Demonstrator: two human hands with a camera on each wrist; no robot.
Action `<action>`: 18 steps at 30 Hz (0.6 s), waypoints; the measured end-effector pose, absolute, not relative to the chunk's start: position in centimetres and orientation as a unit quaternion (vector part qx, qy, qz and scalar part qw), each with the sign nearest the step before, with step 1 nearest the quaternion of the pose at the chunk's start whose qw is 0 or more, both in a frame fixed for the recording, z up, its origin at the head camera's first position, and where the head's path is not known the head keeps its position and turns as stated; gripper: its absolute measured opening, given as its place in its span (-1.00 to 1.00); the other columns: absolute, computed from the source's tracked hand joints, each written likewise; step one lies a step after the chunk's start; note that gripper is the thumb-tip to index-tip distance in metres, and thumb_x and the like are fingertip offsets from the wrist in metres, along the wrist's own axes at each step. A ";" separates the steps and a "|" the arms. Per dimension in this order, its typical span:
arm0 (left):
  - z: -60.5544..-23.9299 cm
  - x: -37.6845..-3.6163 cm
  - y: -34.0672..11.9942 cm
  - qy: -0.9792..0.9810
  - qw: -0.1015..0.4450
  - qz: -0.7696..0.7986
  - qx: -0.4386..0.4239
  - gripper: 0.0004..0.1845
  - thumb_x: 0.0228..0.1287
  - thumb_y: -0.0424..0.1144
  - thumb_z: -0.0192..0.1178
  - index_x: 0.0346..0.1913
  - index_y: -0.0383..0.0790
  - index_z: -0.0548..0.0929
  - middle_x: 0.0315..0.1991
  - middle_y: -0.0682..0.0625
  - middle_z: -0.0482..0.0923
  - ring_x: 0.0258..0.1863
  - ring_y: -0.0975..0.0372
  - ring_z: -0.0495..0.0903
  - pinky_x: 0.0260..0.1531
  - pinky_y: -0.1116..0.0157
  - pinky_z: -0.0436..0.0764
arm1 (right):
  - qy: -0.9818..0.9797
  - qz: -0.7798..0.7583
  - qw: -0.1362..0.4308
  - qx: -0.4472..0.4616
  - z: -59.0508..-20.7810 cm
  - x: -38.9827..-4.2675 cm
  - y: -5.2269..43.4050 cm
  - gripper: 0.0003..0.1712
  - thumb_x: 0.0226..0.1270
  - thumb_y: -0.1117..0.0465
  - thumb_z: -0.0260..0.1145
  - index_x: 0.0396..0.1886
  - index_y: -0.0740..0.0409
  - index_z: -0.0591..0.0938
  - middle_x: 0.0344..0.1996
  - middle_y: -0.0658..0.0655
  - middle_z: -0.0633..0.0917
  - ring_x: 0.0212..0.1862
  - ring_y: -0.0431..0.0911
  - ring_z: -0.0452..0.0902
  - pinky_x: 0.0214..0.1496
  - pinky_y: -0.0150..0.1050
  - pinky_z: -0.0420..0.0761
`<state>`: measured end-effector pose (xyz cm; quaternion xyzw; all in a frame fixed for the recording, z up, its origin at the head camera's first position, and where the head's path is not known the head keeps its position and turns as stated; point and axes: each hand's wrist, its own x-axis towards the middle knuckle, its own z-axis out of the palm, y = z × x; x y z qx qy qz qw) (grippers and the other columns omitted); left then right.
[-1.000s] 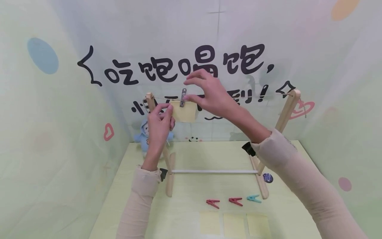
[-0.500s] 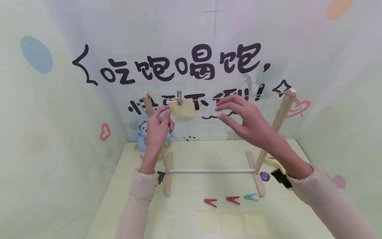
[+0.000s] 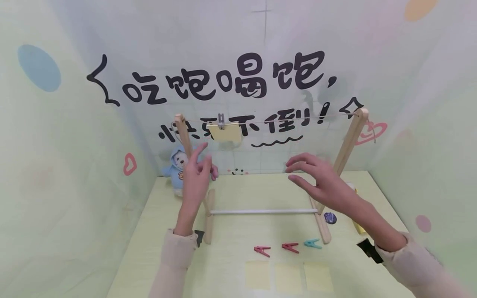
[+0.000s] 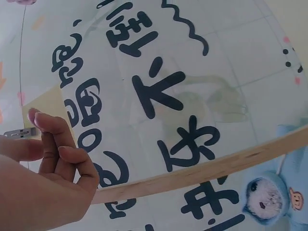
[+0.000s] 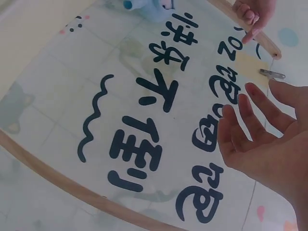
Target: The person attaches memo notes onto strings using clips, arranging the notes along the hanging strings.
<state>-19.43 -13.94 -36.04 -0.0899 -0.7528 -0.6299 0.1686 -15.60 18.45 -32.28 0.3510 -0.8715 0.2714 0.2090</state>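
Note:
A pale yellow paper note (image 3: 228, 133) hangs from the string (image 3: 277, 120) of a wooden stand, held at its top by a grey clothespin (image 3: 221, 121). Just below and left of the note, my left hand (image 3: 196, 176) is in the air with relaxed fingers and nothing in it. My right hand (image 3: 323, 182) hovers in front of the stand's right post (image 3: 348, 142), its fingers loosely bent around nothing. In the right wrist view the clothespin (image 5: 272, 74) and note (image 5: 251, 68) show beyond the right fingertips.
Two red clothespins (image 3: 262, 251) and a blue one (image 3: 312, 243) lie on the table (image 3: 156, 256), behind three yellow notes (image 3: 257, 275) in a row. A white rod (image 3: 262, 211) joins the stand's feet. A blue plush toy (image 3: 177, 171) sits behind the left post, a round purple badge (image 3: 330, 218) at right.
My right hand has let go of the clothespin and drawn back right and down. My left hand has come off the note's edge and lowered slightly. The note stays on the string.

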 end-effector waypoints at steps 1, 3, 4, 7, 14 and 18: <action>-36.8 -19.0 -13.9 -0.762 0.181 -0.615 -0.092 -0.47 0.59 -0.14 0.01 0.53 0.11 0.26 -0.53 -0.08 0.70 -0.61 0.27 0.60 -0.67 0.44 0.43 | -0.870 0.273 0.211 0.352 -33.0 -15.6 18.5 -0.73 0.23 0.37 0.45 -0.09 0.06 0.71 0.02 0.09 0.68 0.12 -0.02 0.58 0.14 -0.20 0.53; -38.9 -18.1 -13.8 -0.789 0.214 -0.566 -0.105 -0.40 0.59 -0.22 0.00 0.58 0.07 0.15 -0.36 -0.13 0.78 -0.54 0.25 0.67 -0.66 0.43 0.47 | -0.870 0.274 0.213 0.350 -34.4 -15.5 18.7 -0.71 0.21 0.36 0.47 -0.07 0.07 0.70 0.04 0.10 0.67 0.16 0.00 0.54 0.18 -0.20 0.49; -40.2 -17.7 -13.7 -0.805 0.233 -0.535 -0.108 -0.38 0.58 -0.27 0.00 0.59 0.05 0.12 -0.24 -0.14 0.80 -0.47 0.23 0.72 -0.63 0.40 0.50 | -0.869 0.275 0.216 0.350 -35.2 -15.4 18.9 -0.69 0.20 0.36 0.47 -0.06 0.07 0.70 0.05 0.11 0.66 0.17 0.00 0.52 0.19 -0.22 0.47; -44.6 -16.1 -13.5 -0.849 0.270 -0.438 -0.117 -0.37 0.53 -0.35 0.06 0.58 -0.06 0.18 0.10 -0.05 0.74 -0.12 0.14 0.76 -0.29 0.24 0.68 | -0.873 0.270 0.218 0.343 -37.8 -15.1 19.4 -0.66 0.19 0.32 0.49 -0.03 0.07 0.68 0.08 0.12 0.64 0.19 0.02 0.49 0.22 -0.22 0.42; -53.6 -11.8 -12.1 -0.920 0.193 -0.311 -0.143 -0.33 0.46 -0.27 0.16 0.56 -0.21 0.21 0.59 -0.15 0.16 0.54 -0.09 0.22 0.56 0.06 0.15 | -0.873 0.282 0.227 0.326 -43.7 -13.9 20.5 -0.54 0.02 0.42 0.53 -0.04 0.13 0.66 0.03 0.20 0.64 0.20 0.16 0.46 0.46 -0.54 0.14; -57.2 -9.3 -11.1 -0.932 0.125 -0.295 -0.172 -0.23 0.46 -0.11 0.18 0.58 -0.27 0.11 0.62 -0.28 -0.02 0.64 -0.07 -0.10 0.60 0.34 -0.34 | -0.879 0.282 0.222 0.313 -46.4 -13.0 20.7 -0.54 0.01 0.38 0.55 -0.05 0.10 0.65 0.01 0.16 0.64 0.17 0.12 0.48 0.43 -0.63 0.10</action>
